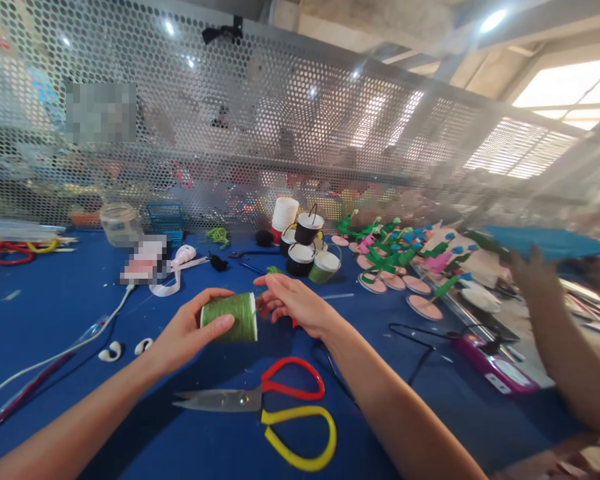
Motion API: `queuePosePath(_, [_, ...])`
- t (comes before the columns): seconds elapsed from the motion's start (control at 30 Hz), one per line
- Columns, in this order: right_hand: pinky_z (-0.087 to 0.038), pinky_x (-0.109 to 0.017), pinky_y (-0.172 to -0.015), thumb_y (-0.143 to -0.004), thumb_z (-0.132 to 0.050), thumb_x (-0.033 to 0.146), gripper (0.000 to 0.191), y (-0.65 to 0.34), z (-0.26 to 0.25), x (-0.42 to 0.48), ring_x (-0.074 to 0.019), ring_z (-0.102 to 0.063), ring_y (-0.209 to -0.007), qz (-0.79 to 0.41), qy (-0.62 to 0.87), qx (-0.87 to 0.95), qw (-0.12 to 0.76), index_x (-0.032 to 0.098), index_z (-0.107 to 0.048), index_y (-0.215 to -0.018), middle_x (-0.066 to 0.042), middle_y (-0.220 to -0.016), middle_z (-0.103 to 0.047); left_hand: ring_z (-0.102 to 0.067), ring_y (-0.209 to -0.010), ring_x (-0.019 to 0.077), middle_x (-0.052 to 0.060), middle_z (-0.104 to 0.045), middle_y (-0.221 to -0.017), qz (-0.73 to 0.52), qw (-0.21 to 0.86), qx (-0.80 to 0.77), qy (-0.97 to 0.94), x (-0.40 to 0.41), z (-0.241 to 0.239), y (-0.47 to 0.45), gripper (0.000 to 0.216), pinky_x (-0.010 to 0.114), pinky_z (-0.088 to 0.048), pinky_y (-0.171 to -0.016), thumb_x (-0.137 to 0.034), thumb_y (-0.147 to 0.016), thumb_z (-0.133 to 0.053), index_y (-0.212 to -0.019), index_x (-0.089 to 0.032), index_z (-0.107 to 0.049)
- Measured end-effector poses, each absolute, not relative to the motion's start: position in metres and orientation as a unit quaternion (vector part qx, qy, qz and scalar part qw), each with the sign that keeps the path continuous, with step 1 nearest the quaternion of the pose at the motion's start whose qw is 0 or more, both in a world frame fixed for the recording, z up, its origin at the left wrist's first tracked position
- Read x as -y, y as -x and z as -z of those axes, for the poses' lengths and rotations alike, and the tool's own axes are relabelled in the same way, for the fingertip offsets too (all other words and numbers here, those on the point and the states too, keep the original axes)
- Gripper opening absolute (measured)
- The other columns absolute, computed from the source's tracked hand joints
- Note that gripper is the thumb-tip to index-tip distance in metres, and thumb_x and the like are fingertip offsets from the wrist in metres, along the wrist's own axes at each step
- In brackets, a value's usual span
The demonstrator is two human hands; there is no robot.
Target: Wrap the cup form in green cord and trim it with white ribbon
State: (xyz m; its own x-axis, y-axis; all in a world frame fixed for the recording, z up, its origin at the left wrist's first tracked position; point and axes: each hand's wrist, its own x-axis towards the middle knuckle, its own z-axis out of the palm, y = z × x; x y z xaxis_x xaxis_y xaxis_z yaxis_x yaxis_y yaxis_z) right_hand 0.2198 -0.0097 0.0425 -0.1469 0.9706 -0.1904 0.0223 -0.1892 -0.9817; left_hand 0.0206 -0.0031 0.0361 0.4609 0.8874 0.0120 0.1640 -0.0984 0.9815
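**Desk:** What fills the view, biggest first?

**Operator:** A blue table [55,300], backed by a perforated metal screen [280,120] along its far edge. At the right, another person's arm [560,347] reaches over a sheet of blue paper [550,241].

**Desk:** And my hands?

**Operator:** My left hand [185,333] is wrapped around a cup wound in green cord [230,318], thumb on top, fingers curled beneath, holding it on its side above the table. My right hand [293,303] sits just beside the cup's open end, fingertips pinched together; I cannot tell what, if anything, they grip.

**Desk:** Room to move?

**Operator:** Bare table lies to the left and between my forearms. Red-and-yellow scissors [275,407] lie flat just below the cup, blades pointing left.

**Desk:** What else is around?

**Operator:** Beyond the hands stands a cluster of small black and green buckets [307,250], with a stack of white cups [284,215] behind. Pink discs with green stems [395,267] crowd the right. A white cable [70,347] trails off left, near a glass jar [120,223].
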Motion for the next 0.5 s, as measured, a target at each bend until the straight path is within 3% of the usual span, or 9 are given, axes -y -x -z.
queuePosePath(0.13, [-0.041, -0.021, -0.051, -0.082, -0.051, 0.043, 0.032, -0.218, -0.041, 0.007, -0.0094, -0.055, -0.062, -0.532, 0.500, 0.501, 0.464, 0.013, -0.063, -0.083, -0.006, -0.078, -0.064, -0.057, -0.073, 0.0177, 0.004, -0.061, -0.088, -0.318, 0.553, -0.396, -0.661, 0.004, -0.035, -0.021, 0.046, 0.027, -0.048, -0.065, -0.047, -0.068, -0.063, -0.102, -0.017, -0.054])
queuePosePath(0.27, [-0.043, -0.024, -0.060, -0.078, -0.053, 0.047, 0.036, -0.221, -0.042, 0.008, -0.0120, -0.056, -0.074, -0.488, 0.457, 0.547, 0.504, 0.016, -0.065, -0.090, -0.006, -0.087, -0.067, -0.056, -0.071, 0.0174, 0.003, -0.060, -0.083, -0.287, 0.546, -0.392, -0.682, 0.005, -0.030, -0.022, 0.046, 0.027, -0.046, -0.063, -0.048, -0.069, -0.062, -0.101, -0.016, -0.054])
queuePosePath(0.5, [-0.044, -0.027, -0.069, -0.080, -0.050, 0.047, 0.035, -0.213, -0.038, 0.008, -0.0136, -0.060, -0.080, -0.490, 0.428, 0.592, 0.476, 0.017, -0.063, -0.094, -0.005, -0.085, -0.069, -0.056, -0.072, 0.0173, 0.002, -0.059, -0.084, -0.239, 0.507, -0.355, -0.748, 0.012, -0.025, -0.025, 0.044, 0.026, -0.047, -0.062, -0.044, -0.070, -0.062, -0.104, -0.018, -0.051])
